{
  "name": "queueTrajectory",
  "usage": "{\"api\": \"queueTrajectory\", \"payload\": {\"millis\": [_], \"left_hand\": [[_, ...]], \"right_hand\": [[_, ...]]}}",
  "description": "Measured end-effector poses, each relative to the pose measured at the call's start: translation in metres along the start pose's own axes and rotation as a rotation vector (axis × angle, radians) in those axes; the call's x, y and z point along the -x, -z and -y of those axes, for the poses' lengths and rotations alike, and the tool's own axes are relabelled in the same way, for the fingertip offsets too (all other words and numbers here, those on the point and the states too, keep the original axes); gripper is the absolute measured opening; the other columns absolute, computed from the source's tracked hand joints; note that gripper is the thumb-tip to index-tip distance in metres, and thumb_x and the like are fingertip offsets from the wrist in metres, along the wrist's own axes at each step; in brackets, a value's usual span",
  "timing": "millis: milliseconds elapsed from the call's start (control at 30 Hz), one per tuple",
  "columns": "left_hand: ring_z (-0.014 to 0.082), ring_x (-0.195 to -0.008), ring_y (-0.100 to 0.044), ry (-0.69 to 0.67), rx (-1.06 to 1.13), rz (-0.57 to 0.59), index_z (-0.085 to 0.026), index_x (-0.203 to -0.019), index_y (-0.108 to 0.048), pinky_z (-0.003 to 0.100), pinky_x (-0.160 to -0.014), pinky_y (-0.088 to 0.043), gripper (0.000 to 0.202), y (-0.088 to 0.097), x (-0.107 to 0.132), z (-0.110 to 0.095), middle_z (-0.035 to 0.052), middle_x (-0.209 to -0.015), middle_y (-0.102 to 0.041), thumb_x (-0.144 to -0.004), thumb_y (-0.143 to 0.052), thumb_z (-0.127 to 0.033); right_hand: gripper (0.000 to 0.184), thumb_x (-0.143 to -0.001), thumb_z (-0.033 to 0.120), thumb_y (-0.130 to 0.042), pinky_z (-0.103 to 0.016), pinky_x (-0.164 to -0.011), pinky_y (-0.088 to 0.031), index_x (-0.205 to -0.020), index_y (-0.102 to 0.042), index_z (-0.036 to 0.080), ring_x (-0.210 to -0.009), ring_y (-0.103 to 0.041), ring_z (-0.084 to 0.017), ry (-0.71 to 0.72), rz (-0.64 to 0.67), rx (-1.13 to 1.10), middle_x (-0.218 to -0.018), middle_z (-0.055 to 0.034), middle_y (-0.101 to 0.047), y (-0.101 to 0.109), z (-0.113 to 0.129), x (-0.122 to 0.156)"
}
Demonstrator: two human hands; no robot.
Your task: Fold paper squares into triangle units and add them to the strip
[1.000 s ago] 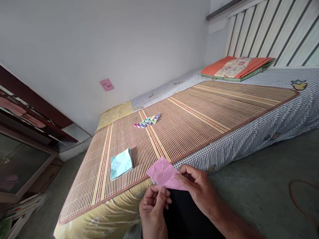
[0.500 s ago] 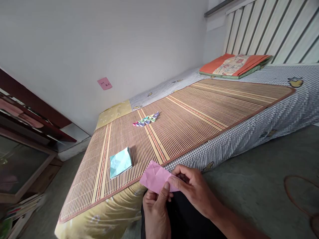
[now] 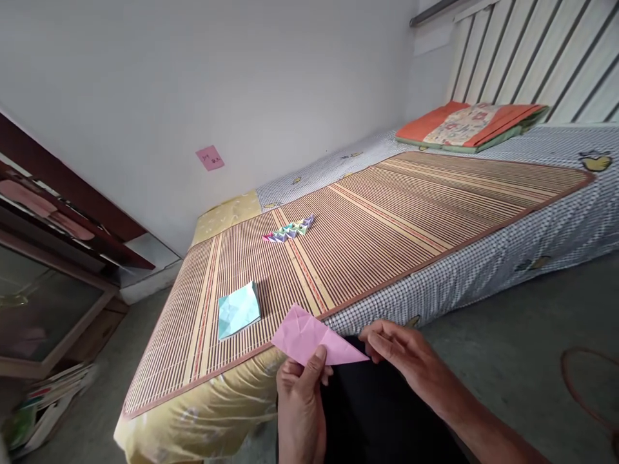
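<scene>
A folded pink sheet of origami paper (image 3: 307, 335), creased and drawn to a long point on its right, is pinched at its lower edge by my left hand (image 3: 304, 393). The left thumb presses on its upper face, with the fingers underneath. My right hand (image 3: 401, 351) is closed, fingers curled, right beside the paper's pointed tip. That tip shows in front of the right fingers, which do not grip it. Beyond the paper, a folded light-blue paper (image 3: 239, 311) lies on the striped mat (image 3: 387, 219).
Farther back on the mat lies a zigzag strip of multicoloured folded paper pieces (image 3: 289, 230). A folded orange quilt (image 3: 471, 125) rests near the headboard (image 3: 536, 61). A pink note (image 3: 210, 158) is stuck to the wall. Dark wooden furniture (image 3: 68, 187) stands at left.
My right hand has slid rightward off the pink paper's right part to its tip, uncovering a long point there. My left hand still holds the paper. The view has shifted slightly.
</scene>
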State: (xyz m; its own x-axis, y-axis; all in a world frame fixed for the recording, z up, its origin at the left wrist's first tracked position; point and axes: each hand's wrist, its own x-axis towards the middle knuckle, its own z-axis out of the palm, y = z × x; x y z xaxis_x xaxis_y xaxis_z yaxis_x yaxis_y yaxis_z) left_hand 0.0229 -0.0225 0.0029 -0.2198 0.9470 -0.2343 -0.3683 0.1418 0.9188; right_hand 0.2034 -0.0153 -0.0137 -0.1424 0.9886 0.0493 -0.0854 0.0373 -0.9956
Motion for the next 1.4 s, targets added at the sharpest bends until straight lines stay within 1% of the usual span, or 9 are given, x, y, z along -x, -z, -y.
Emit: {"api": "queueTrajectory", "payload": {"millis": [133,367,567,733,833,933,1100,1267,1400], "left_hand": [[0.0102,-0.056,-0.046,-0.003,-0.141,0.123,-0.014,-0.064,-0.066,0.022,-0.057,-0.040,0.034,-0.002,0.005,0.008,-0.0004,-0.059,-0.059,-0.071,-0.089,-0.038],[0.0026,-0.038,-0.030,0.059,-0.112,0.145,-0.013,-0.071,-0.070,0.017,-0.041,-0.018,0.039,0.004,0.006,0.010,-0.0024,-0.045,-0.057,-0.071,-0.088,-0.047],[0.0089,-0.056,-0.063,0.125,0.108,0.033,-0.012,-0.074,-0.074,0.015,-0.054,-0.048,0.037,0.007,0.003,-0.003,0.0041,-0.070,-0.074,-0.058,-0.098,-0.036],[0.0146,-0.049,-0.068,0.655,0.208,0.526,-0.007,-0.071,-0.074,0.015,-0.038,-0.036,0.046,0.005,0.006,0.006,0.0127,-0.072,-0.075,-0.071,-0.087,-0.051],[0.0115,-0.045,-0.065,0.816,0.366,0.679,-0.007,-0.074,-0.073,0.013,-0.035,-0.022,0.041,0.002,0.011,0.009,0.0082,-0.066,-0.071,-0.074,-0.086,-0.046],[0.0092,-0.043,-0.060,0.776,0.414,0.684,-0.008,-0.076,-0.074,0.014,-0.038,-0.026,0.031,-0.002,0.017,0.004,0.0042,-0.059,-0.066,-0.073,-0.089,-0.035],[0.0130,-0.062,-0.065,0.569,0.301,0.474,-0.007,-0.078,-0.077,0.022,-0.064,-0.050,0.021,-0.009,0.019,-0.007,0.0075,-0.070,-0.072,-0.070,-0.091,-0.020],[0.0221,-0.074,-0.073,0.360,0.166,0.282,-0.009,-0.088,-0.081,0.031,-0.075,-0.056,0.019,-0.009,0.012,-0.010,0.0112,-0.078,-0.078,-0.077,-0.085,-0.023],[0.0227,-0.075,-0.073,0.308,0.170,0.257,-0.010,-0.096,-0.082,0.031,-0.074,-0.057,0.026,-0.013,0.013,-0.011,0.0111,-0.081,-0.078,-0.074,-0.088,-0.024]], "right_hand": [[0.023,-0.093,0.041,-0.068,-0.027,-0.069,-0.045,-0.087,-0.065,0.019,-0.076,-0.058,-0.017,0.021,0.105,-0.001,-0.081,-0.0002,-0.065,-0.011,0.014,-0.006],[0.034,-0.094,0.034,-0.064,-0.025,-0.055,-0.028,-0.066,-0.049,0.020,-0.059,-0.034,-0.011,0.097,0.057,0.057,-0.063,0.0063,-0.037,-0.020,0.017,-0.015],[0.028,-0.096,0.034,-0.066,-0.025,-0.058,-0.034,-0.074,-0.057,0.019,-0.063,-0.041,-0.012,0.187,-0.027,-0.028,-0.069,0.0048,-0.045,-0.006,0.011,-0.016],[0.019,-0.099,0.032,-0.067,-0.028,-0.074,-0.045,-0.083,-0.069,0.022,-0.081,-0.057,-0.016,0.419,0.091,0.006,-0.083,-0.0002,-0.061,0.000,0.024,-0.009],[0.023,-0.099,0.040,-0.066,-0.033,-0.082,-0.048,-0.084,-0.072,0.022,-0.088,-0.060,-0.019,0.520,0.214,-0.007,-0.087,-0.0027,-0.064,0.001,0.028,-0.007],[0.028,-0.099,0.045,-0.064,-0.037,-0.087,-0.049,-0.086,-0.075,0.023,-0.094,-0.063,-0.020,0.523,0.292,0.005,-0.091,-0.0043,-0.067,0.004,0.026,-0.008],[0.005,-0.098,0.025,-0.069,-0.034,-0.096,-0.051,-0.099,-0.073,0.026,-0.111,-0.066,-0.020,0.483,0.245,0.098,-0.114,-0.0036,-0.070,0.017,0.025,-0.005],[0.041,-0.095,0.008,-0.065,-0.037,-0.108,-0.049,-0.130,-0.063,0.029,-0.129,-0.057,-0.022,0.621,0.097,0.457,-0.135,-0.0071,-0.061,0.024,0.029,0.006],[0.029,-0.096,0.002,-0.058,-0.040,-0.108,-0.048,-0.111,-0.070,0.024,-0.130,-0.054,-0.024,0.805,0.053,0.645,-0.128,-0.0083,-0.064,0.015,0.028,0.012]]}}
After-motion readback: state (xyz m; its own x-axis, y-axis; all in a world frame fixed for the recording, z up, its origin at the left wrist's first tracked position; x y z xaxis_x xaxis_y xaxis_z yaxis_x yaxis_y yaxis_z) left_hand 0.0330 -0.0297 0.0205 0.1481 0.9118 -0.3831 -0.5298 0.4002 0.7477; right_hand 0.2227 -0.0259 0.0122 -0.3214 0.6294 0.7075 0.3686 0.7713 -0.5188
